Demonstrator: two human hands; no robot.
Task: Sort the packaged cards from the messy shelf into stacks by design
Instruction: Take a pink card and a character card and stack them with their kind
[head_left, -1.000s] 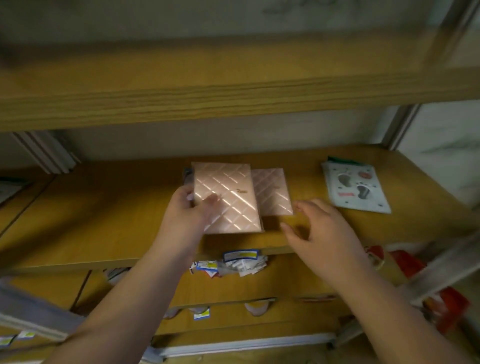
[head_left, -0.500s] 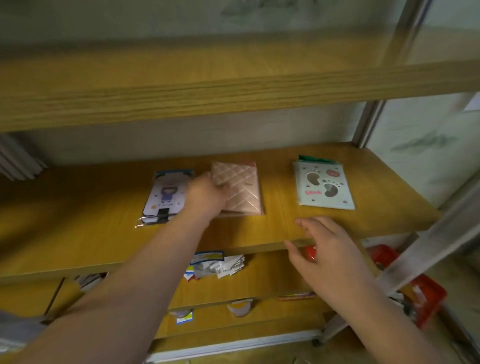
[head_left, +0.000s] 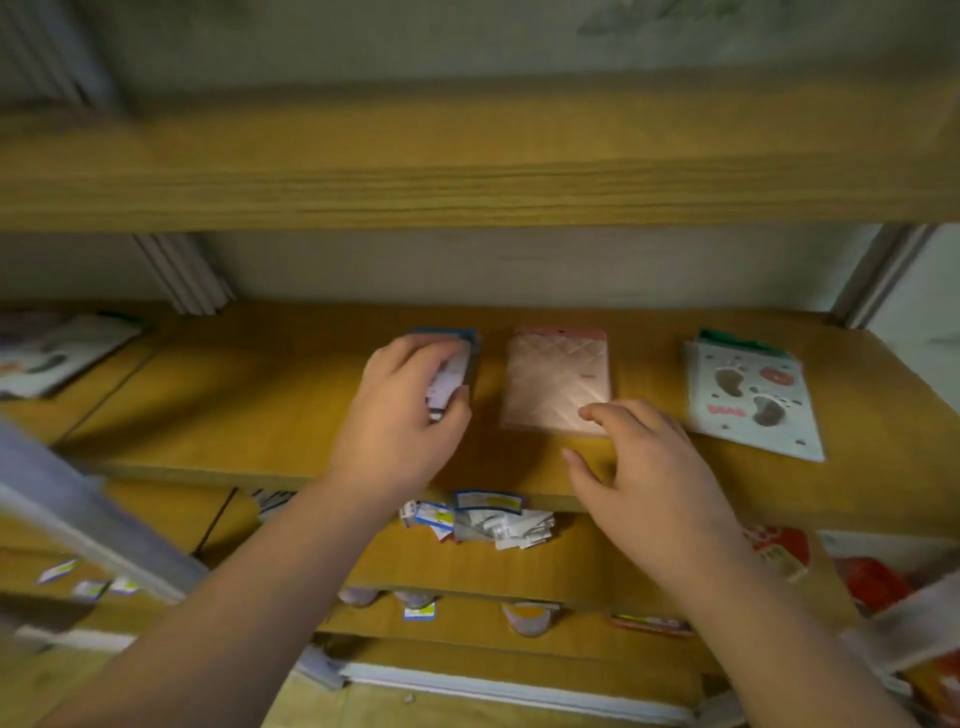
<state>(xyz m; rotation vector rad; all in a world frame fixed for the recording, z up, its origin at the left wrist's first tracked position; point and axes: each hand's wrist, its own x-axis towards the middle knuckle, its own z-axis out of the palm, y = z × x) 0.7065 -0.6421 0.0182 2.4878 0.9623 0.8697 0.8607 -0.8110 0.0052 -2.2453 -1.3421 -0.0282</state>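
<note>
I read the middle shelf (head_left: 260, 415) as the sorting surface, and three designs lie in a row across the centre of the frame. My left hand (head_left: 400, 415) sits just left of centre, fingers curled down over the blue-topped card pack (head_left: 457, 371); it covers most of that pack, and I cannot tell whether it grips the pack or only presses on it. Just to the right, apart from it by a strip of bare wood, lies the pink quilted stack (head_left: 553, 379), its long axis running away from me toward the back wall. My right hand (head_left: 649, 467) is spread loose and holds nothing; its forefinger tip reaches the near right corner of the pink stack, though blur hides whether it touches. So the right hand is the nearer one to the pink stack, which lies up and to the left of its palm. Further right, well apart, the white footprint pack (head_left: 748, 395) lies tilted, its near end swung toward the right edge of the frame. I judge the coming move to be squaring the pink stack with the right hand. On the shelf below, a loose heap of small packets (head_left: 483, 522) waits unsorted.
</note>
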